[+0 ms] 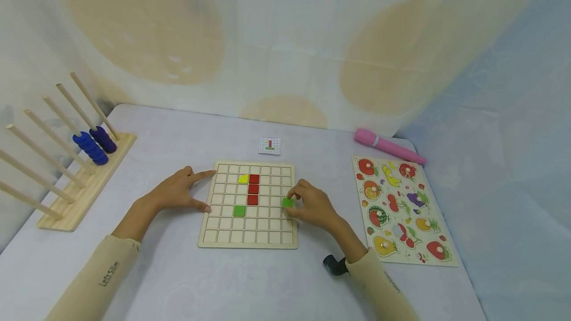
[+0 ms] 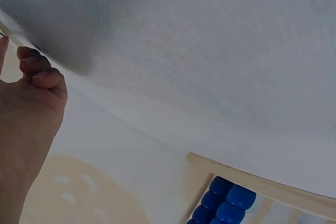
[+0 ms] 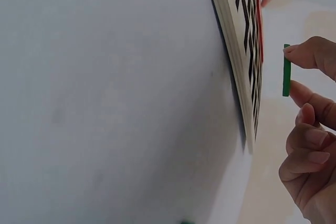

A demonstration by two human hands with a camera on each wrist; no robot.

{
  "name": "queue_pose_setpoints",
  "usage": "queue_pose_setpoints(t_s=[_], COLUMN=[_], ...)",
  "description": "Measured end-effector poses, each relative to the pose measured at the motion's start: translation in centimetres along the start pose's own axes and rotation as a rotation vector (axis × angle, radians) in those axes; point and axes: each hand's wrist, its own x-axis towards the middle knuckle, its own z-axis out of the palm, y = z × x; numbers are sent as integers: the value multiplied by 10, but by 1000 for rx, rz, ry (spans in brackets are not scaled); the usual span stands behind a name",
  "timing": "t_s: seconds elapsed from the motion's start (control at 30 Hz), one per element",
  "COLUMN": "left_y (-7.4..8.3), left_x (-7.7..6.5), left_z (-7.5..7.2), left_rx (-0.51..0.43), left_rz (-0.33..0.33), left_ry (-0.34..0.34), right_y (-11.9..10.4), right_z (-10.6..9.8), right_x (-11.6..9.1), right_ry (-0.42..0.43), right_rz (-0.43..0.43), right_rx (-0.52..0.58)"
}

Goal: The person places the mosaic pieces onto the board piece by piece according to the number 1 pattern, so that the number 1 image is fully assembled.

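Observation:
A wooden grid board lies flat on the table. On it are a column of red square tiles, a yellow tile with a slanted side touching the top red one, and a green square tile lower left. My right hand pinches another thin green square tile between thumb and forefinger. The right wrist view shows it raised off the board. With forefinger and thumb stretched apart, my left hand touches the board's left edge; its other fingers are curled in the left wrist view.
A small printed pattern card lies behind the board. At left stands a wooden peg rack with blue beads. To the right are a fruit puzzle board, a pink stick and a black object by the right wrist.

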Motion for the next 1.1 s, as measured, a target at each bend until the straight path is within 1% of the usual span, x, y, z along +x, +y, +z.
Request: queue_pose_setpoints(t_s=[0.33,0.57,0.63,0.8,0.93,1.1], left_y=[1,-1,-1,0,1,1], left_x=[0,0,0,0,-1,0], left_z=[0,1,1,0,0,-1], left_rx=[-7,-5,-3,-5,-7,0], left_rz=[-11,-12,-11,-12,-8,-12], left_ry=[-7,-11,-9,-4,-1,0], right_y=[-25,-41,-45,-52,-54,-53], right_z=[13,20,22,30,36,41], right_x=[13,23,25,28,29,28], right_ry=[-54,-99,-117,-147,-139,-118], right_rz=[-95,-164,-176,-204,-230,-263], right_rx=[-14,-71,-97,-209,-258,-267])
